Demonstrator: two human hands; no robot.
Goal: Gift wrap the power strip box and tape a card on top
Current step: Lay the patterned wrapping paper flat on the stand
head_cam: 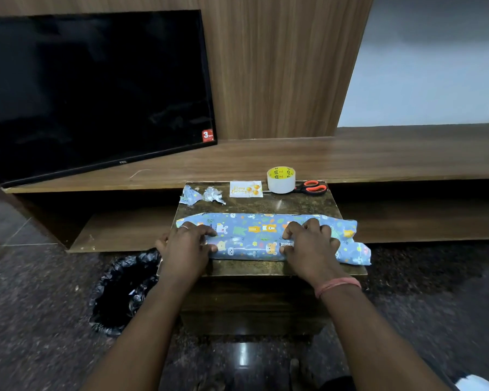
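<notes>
From the head view, the power strip box lies across the small desk in front of me, already rolled in the blue animal-print wrapping paper. Its long axis runs left to right, square to my arms. My left hand presses down on the left end with fingers curled over the paper seam; my right hand does the same right of centre, fingertips pinching the overlapping edge along the top. The hands are well apart, one toward each end.

Loose paper sticks out past my right hand, the end there still unfolded, so my right hand is the nearer one for that fold. On the left, the paper end is hidden under my hand.

At the far edge of the desk sit the card, the tape roll and the scissors, beyond the box and nearer my right hand. I judge the seam needs taping next.
</notes>
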